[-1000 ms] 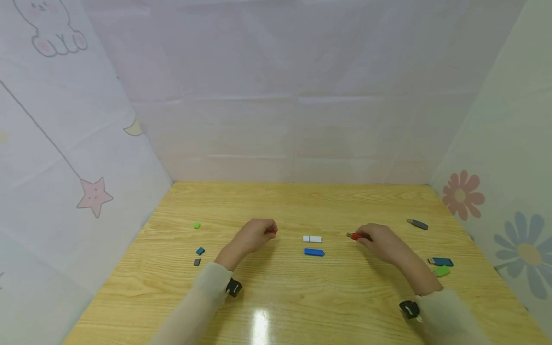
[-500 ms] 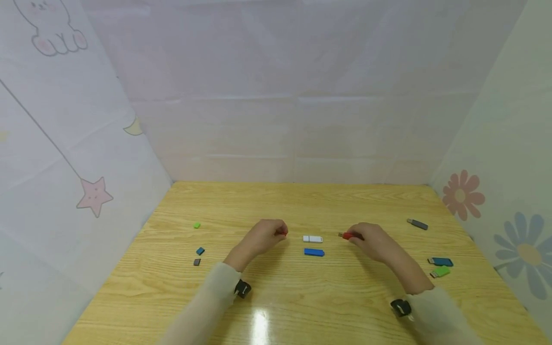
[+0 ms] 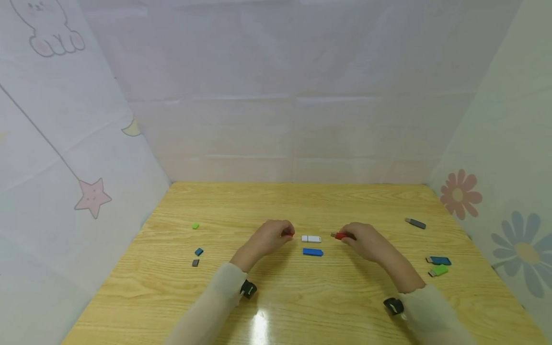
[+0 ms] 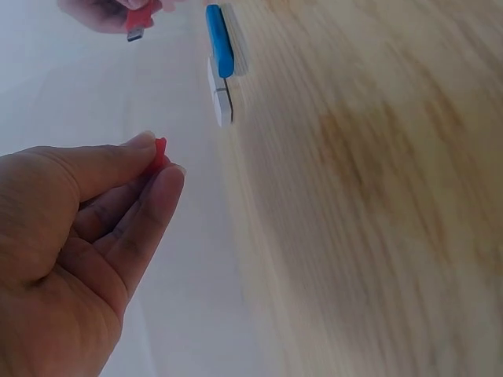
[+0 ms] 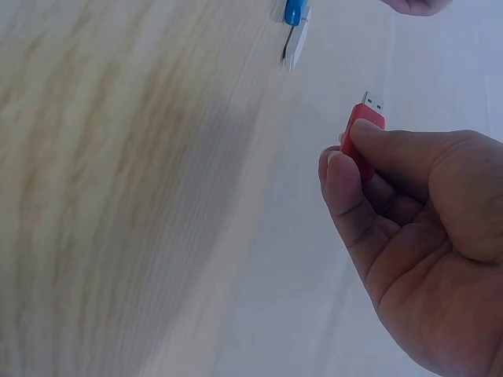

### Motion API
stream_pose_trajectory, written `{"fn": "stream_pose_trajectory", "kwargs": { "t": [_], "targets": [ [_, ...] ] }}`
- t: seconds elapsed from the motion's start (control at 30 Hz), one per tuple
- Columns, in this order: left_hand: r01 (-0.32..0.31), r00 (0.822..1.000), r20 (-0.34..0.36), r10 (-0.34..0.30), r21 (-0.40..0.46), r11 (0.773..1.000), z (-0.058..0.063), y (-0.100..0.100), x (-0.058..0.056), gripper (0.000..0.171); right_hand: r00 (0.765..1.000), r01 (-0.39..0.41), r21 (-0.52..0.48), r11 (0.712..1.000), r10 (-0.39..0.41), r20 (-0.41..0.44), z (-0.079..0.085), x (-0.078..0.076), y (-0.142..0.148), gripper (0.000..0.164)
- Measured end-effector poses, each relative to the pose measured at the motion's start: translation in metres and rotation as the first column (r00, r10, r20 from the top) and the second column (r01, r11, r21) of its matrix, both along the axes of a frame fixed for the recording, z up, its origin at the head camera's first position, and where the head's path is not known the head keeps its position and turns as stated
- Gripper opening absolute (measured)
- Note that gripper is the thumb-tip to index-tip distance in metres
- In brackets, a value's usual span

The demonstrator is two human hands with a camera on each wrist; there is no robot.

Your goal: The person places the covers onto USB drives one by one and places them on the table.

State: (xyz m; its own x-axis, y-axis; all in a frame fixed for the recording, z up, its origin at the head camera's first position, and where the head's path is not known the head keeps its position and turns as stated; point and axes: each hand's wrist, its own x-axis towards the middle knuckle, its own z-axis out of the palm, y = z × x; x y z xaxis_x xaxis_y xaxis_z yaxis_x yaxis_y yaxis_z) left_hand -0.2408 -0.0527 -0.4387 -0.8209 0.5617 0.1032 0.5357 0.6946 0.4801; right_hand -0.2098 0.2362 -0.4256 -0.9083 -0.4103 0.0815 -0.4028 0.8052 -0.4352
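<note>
My left hand (image 3: 271,236) pinches a small red cap (image 4: 159,154) between thumb and fingertips, just left of the white USB stick (image 3: 311,238). My right hand (image 3: 361,239) grips a red USB stick (image 3: 339,235) whose bare metal plug (image 5: 372,102) points left toward the other hand. Both hands hover a little above the wooden table (image 3: 302,297), facing each other across the white stick and the blue USB stick (image 3: 312,252) below it. In the left wrist view the red USB stick (image 4: 137,20) shows at the top, and the white USB stick (image 4: 222,102) and the blue USB stick (image 4: 219,41) lie beyond the cap.
Small caps lie at the table's left: a green cap (image 3: 195,226), a blue cap (image 3: 199,251) and a grey cap (image 3: 195,262). At the right lie a grey stick (image 3: 416,223), a blue stick (image 3: 439,260) and a green stick (image 3: 439,270). Cloth walls (image 3: 276,96) enclose three sides.
Both hands have moved inward toward each other, the left carrying the red cap rightward and the right carrying the red stick leftward. The gap between them has narrowed.
</note>
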Motion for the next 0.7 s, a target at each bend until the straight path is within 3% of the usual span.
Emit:
{"fn": "stream_pose_trajectory", "kwargs": {
  "t": [0.7],
  "targets": [
    [0.034,0.999,-0.003,-0.034,0.021,0.999,-0.001,0.014,0.005,0.012,0.998,-0.058,-0.007,0.998,0.058,-0.023,0.001,0.0,-0.027,0.013]
  ]
}}
